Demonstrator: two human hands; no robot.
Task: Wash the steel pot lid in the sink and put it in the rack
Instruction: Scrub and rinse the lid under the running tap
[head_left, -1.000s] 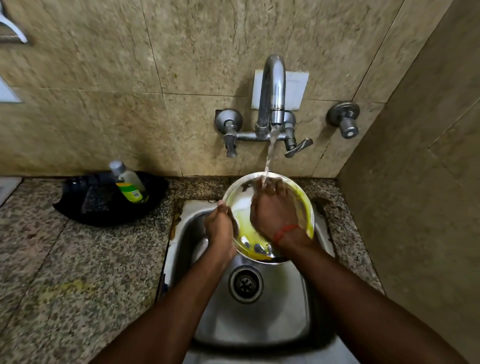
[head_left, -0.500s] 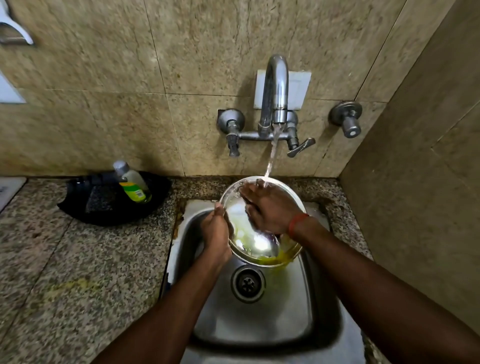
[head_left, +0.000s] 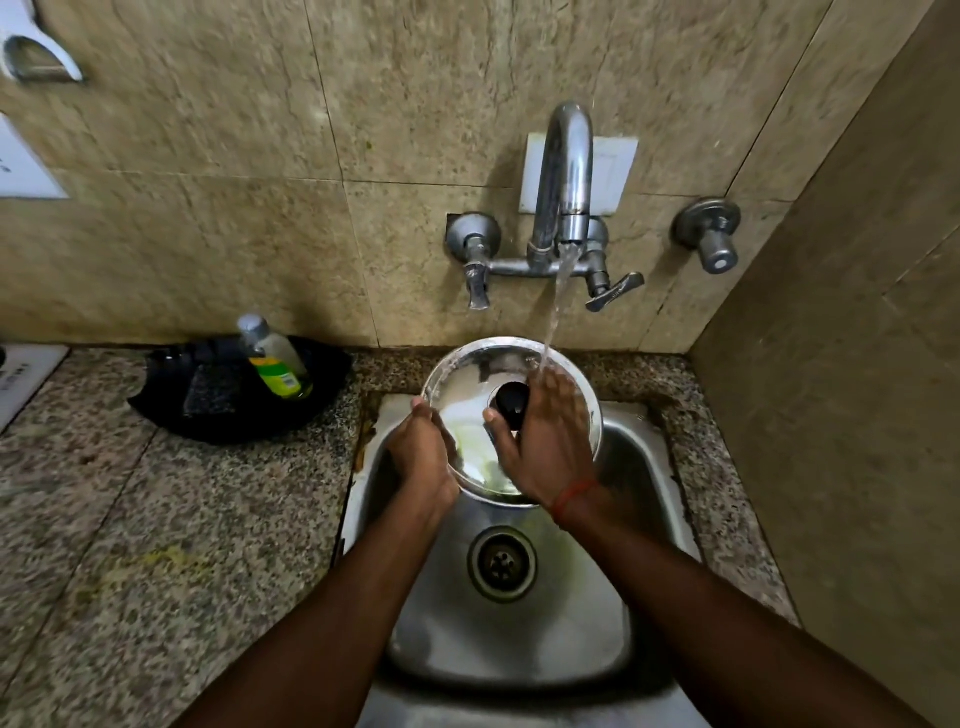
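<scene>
I hold the steel pot lid (head_left: 467, 384) above the sink (head_left: 519, 644), under the tap (head_left: 566, 171) at twelve o'clock. My left hand (head_left: 423, 457) pinches its rim at nine o'clock. My right hand (head_left: 545, 447) lies flat on top, fingers together, beside the black knob (head_left: 511, 402) (water (head_left: 558, 301) hits my fingertips).

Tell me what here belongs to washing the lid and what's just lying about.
In use: lid, left hand, right hand, tap, water, sink.
Lying about: bottle, black tray, spare valve.
</scene>
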